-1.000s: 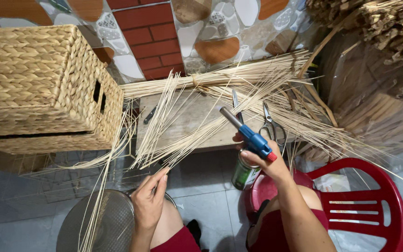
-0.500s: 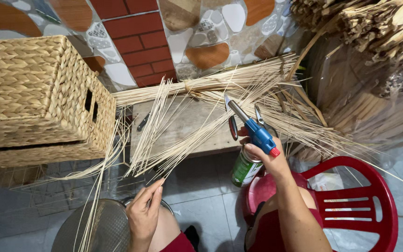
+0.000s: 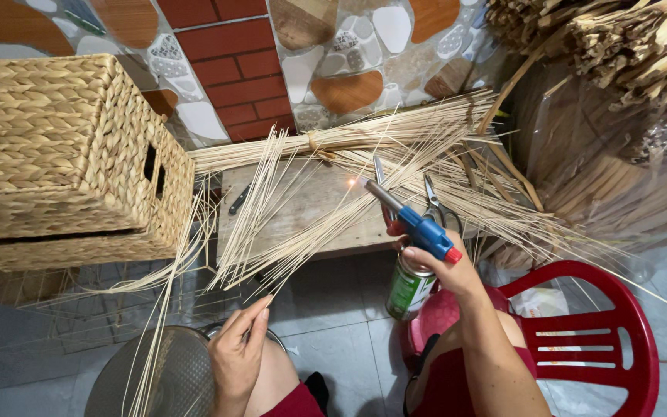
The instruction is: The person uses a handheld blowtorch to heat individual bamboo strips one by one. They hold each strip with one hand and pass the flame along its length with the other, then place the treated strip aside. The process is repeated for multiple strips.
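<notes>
Reeds [image 3: 333, 193] lie on the bench [image 3: 303, 224]; basket [image 3: 63, 154] left of it, chair [image 3: 588, 340] right, bundles [image 3: 619, 46] behind-right.

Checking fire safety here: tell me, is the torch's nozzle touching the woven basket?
No. The torch in the right hand points at loose reed strands over the wooden bench, well apart from the woven basket.
</notes>
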